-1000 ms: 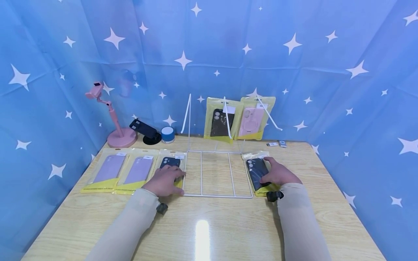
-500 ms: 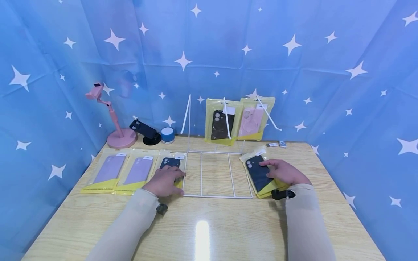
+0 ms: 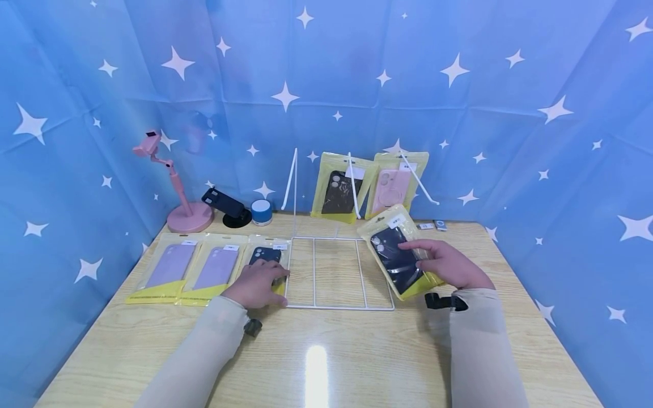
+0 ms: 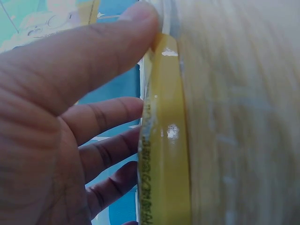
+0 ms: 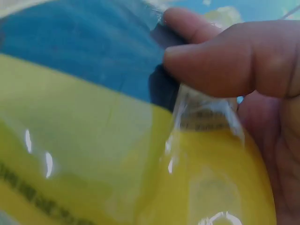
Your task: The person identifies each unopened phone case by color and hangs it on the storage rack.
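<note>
My right hand (image 3: 454, 264) grips a clear-and-yellow packet with a dark phone case (image 3: 395, 255) inside. The packet hangs tilted over the right side of a white wire rack (image 3: 339, 309). In the right wrist view, the thumb presses on the packet's face (image 5: 93, 140) and other fingers go behind it. My left hand (image 3: 257, 283) rests over another packaged dark phone case (image 3: 266, 253), left of the rack. Its fingers reach toward the packet's yellow edge (image 4: 166, 126) in the left wrist view, only loosely bent. Part of that packet is hidden beneath the hand.
Two packaged purple phone cases (image 3: 170, 265) lie at left. On the rack's prongs hang a packaged black case (image 3: 342, 192) and a pink one (image 3: 391, 187). Behind stand a pink stand (image 3: 190, 218), a black phone holder (image 3: 237, 218), a blue speaker (image 3: 262, 212) and small USB items (image 3: 440, 225).
My right hand has lifted the dark phone case packet from the table, tilting it and bringing it up over the rack's right edge. The left hand has stayed put.
</note>
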`<state>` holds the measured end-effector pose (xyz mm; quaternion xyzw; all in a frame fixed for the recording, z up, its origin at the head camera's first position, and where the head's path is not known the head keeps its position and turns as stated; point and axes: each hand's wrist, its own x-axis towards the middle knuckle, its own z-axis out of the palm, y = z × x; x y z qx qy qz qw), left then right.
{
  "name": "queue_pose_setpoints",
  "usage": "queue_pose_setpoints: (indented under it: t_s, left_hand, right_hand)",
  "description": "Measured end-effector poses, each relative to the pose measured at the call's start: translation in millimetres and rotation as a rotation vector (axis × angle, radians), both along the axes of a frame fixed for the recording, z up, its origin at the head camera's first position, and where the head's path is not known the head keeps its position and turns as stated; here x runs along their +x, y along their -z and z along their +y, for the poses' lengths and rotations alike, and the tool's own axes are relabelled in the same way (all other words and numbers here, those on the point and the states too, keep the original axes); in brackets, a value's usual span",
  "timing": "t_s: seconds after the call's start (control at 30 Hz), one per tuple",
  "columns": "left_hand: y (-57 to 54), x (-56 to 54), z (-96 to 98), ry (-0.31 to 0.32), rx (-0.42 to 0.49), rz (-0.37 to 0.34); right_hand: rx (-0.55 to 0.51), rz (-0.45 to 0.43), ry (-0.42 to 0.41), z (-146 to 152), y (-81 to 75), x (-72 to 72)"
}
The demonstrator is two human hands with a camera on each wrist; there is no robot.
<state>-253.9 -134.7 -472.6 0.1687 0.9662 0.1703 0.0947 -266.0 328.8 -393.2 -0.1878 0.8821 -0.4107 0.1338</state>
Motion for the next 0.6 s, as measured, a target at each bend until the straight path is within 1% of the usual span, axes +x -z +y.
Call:
queue_pose_setpoints:
  t_s: [0.17,0.27,0.43,0.6]
  left_hand:
    - [0.0,0.2,0.1,0.003,0.002,0.000]
    - [0.7,0.1,-0.1,0.002,0.004,-0.003]
    - [1.6,0.0,-0.2,0.002,0.011,0.002]
    - [0.9,0.4,-0.3,0.003,0.014,0.007]
  right_hand:
    - [-0.048,0.067,-0.064,-7.3,-10.7,6.9]
    - [-0.065,0.107,-0.082,-11.4,-16.3,12.7]
    - [-0.091,0.163,-0.106,-20.0,-27.8,25.5]
    - [-0.128,0.204,-0.157,-29.0,-43.1,39.1]
